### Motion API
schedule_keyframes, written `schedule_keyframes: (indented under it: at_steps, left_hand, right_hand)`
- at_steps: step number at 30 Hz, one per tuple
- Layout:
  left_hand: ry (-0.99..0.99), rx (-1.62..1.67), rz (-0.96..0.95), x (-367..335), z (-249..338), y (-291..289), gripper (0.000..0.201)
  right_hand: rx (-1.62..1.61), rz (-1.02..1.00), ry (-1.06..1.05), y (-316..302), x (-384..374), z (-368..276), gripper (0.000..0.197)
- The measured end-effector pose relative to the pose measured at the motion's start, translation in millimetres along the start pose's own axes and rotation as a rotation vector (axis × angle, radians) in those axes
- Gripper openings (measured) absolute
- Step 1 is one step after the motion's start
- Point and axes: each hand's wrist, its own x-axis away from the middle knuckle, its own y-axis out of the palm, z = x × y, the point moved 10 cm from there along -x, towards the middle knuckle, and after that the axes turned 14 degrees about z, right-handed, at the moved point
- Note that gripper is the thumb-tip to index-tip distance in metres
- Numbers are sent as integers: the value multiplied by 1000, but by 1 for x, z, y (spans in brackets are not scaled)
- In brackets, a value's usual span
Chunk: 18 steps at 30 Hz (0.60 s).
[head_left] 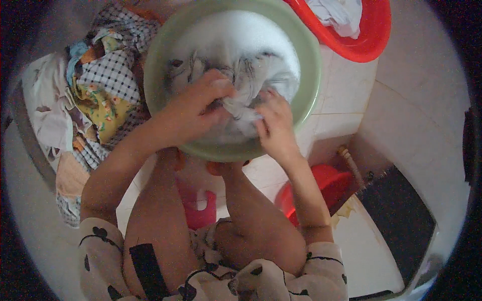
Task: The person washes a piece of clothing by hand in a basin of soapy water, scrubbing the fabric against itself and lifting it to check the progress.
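Observation:
A large pale green basin stands in front of me, holding water under thick white suds. In it lies a wet, light-coloured cloth with thin dark lines. Over the basin's near side, my left hand is closed on the cloth from the left. My right hand grips the same cloth from the right, its fingers bent and slightly blurred. A twisted fold of the cloth stretches between the two hands. The cloth's lower part is hidden in the suds.
A heap of laundry, checked, yellow floral and white, lies to the left. At the upper right a red basin holds white cloth. Another red basin is beyond my right forearm, near a ribbed hose. Something pink shows between my legs.

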Motion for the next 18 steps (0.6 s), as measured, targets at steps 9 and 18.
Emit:
schedule_keyframes:
  at_steps: [9,18]
  left_hand:
    - [-134,-22,-412,16,28,6,35]
    - [-97,246,-103,9,9,-7,38]
  right_hand:
    - [-883,22,869,-75,54,38,38]
    - [-1615,-66,1567,-5,59,53,36]
